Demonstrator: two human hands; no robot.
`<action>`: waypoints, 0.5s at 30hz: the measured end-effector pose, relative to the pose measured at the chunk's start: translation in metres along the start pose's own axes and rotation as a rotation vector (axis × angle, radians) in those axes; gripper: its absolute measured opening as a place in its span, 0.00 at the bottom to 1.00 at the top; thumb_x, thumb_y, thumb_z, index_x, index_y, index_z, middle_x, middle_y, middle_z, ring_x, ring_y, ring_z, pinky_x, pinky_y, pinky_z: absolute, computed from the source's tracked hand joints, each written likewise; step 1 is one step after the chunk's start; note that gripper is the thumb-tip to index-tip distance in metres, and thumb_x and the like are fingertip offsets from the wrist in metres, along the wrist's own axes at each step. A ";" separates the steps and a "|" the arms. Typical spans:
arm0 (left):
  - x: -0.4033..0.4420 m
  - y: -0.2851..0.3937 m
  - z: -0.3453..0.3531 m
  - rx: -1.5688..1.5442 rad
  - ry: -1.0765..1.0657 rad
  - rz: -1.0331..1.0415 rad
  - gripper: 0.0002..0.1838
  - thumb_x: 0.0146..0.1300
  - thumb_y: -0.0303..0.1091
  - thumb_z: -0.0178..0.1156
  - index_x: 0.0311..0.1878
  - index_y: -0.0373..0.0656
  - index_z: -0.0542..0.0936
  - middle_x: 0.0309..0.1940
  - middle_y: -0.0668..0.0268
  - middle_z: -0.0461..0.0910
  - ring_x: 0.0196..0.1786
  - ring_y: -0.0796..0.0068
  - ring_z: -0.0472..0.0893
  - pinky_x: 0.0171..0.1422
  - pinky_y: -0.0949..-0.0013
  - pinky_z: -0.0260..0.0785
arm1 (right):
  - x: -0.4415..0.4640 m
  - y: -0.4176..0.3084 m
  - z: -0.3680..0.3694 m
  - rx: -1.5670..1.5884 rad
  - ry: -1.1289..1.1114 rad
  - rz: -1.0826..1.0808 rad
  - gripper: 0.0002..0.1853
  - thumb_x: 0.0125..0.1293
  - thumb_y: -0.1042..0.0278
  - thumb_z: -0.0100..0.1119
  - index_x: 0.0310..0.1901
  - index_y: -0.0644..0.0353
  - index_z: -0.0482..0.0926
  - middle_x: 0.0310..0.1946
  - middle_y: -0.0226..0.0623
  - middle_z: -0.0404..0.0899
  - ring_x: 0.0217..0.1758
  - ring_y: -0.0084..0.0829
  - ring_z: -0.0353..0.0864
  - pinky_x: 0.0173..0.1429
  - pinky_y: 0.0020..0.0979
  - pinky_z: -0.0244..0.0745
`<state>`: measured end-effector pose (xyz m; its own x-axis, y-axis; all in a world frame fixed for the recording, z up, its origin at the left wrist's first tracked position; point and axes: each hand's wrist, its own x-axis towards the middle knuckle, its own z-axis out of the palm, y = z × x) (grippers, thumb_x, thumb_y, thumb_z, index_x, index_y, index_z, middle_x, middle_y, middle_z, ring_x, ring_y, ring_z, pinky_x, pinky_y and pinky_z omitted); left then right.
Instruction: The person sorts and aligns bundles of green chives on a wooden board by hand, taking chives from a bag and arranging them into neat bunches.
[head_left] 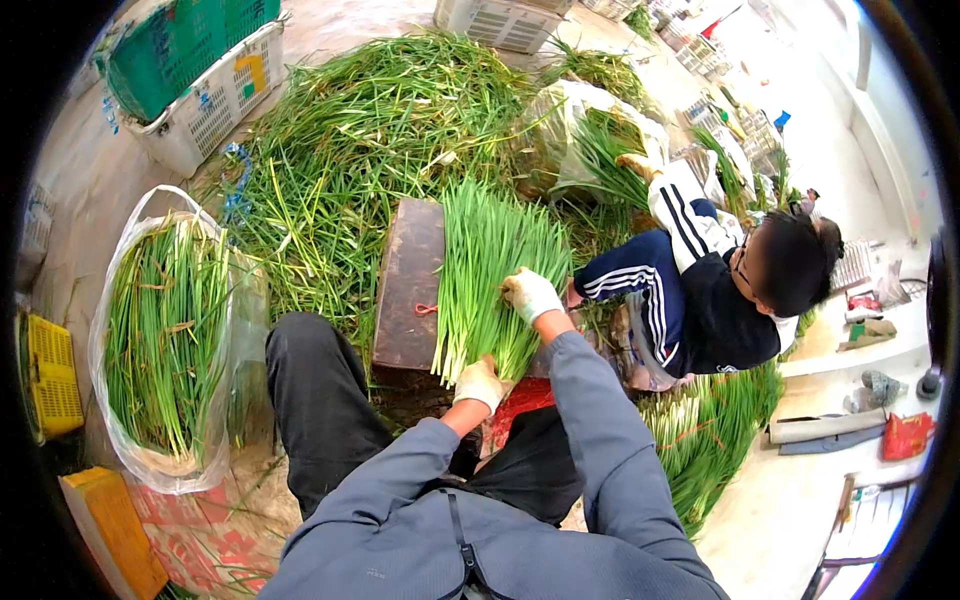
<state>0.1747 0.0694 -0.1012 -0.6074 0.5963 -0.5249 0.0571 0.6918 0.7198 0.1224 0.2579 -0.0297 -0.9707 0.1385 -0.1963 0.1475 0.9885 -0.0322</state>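
Left hand [480,384] gripping greens [495,240] by stem ends, likely keeping them together; right hand [532,296] resting atop, cannot tell if pinching.

Left hand [480,385], right hand [531,296], both on green stalks [497,235]

Ahead of the jacket zipper [467,555], both arms are stretched out in grey sleeves. The left forearm [385,465] is angled inward from the zipper's left, and the left hand [478,387] is held almost straight ahead of it, its fingers partly hidden. The right forearm [615,390] is extended farther, and the right hand [532,295] is placed ahead and slightly right of the zipper, beyond the left, with its fingers bent. Both hands are covered in pale gloves; bare wrists are exposed. The left knee [308,345] is bent, ahead and left of the zipper.
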 end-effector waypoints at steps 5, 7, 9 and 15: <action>-0.002 0.005 -0.007 -0.019 -0.032 -0.005 0.33 0.49 0.52 0.75 0.52 0.39 0.79 0.46 0.46 0.84 0.52 0.49 0.84 0.59 0.58 0.75 | 0.000 0.036 0.000 0.182 0.047 -0.112 0.09 0.57 0.64 0.69 0.39 0.55 0.85 0.35 0.43 0.81 0.41 0.47 0.82 0.49 0.42 0.79; -0.003 0.007 -0.011 -0.027 -0.033 0.002 0.33 0.49 0.53 0.74 0.52 0.39 0.80 0.46 0.46 0.84 0.52 0.49 0.84 0.59 0.59 0.75 | -0.008 0.039 -0.012 0.172 0.080 -0.119 0.09 0.58 0.64 0.68 0.40 0.56 0.85 0.36 0.43 0.82 0.42 0.46 0.82 0.49 0.41 0.79; -0.004 0.007 -0.013 -0.038 -0.036 0.011 0.33 0.50 0.54 0.73 0.53 0.39 0.80 0.46 0.47 0.85 0.53 0.49 0.84 0.60 0.59 0.74 | -0.012 0.036 -0.021 0.188 0.155 -0.139 0.09 0.60 0.66 0.66 0.41 0.56 0.84 0.36 0.43 0.83 0.43 0.46 0.82 0.50 0.41 0.78; -0.008 0.008 -0.019 -0.083 -0.075 0.035 0.33 0.54 0.54 0.70 0.57 0.39 0.80 0.48 0.46 0.84 0.53 0.49 0.83 0.61 0.59 0.74 | -0.026 0.018 -0.036 0.311 0.154 0.006 0.09 0.62 0.69 0.64 0.43 0.59 0.82 0.34 0.46 0.83 0.38 0.47 0.84 0.44 0.40 0.79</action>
<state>0.1648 0.0626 -0.0825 -0.5450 0.6503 -0.5292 0.0093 0.6358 0.7718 0.1434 0.2741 0.0097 -0.9834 0.1748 -0.0478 0.1807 0.9254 -0.3331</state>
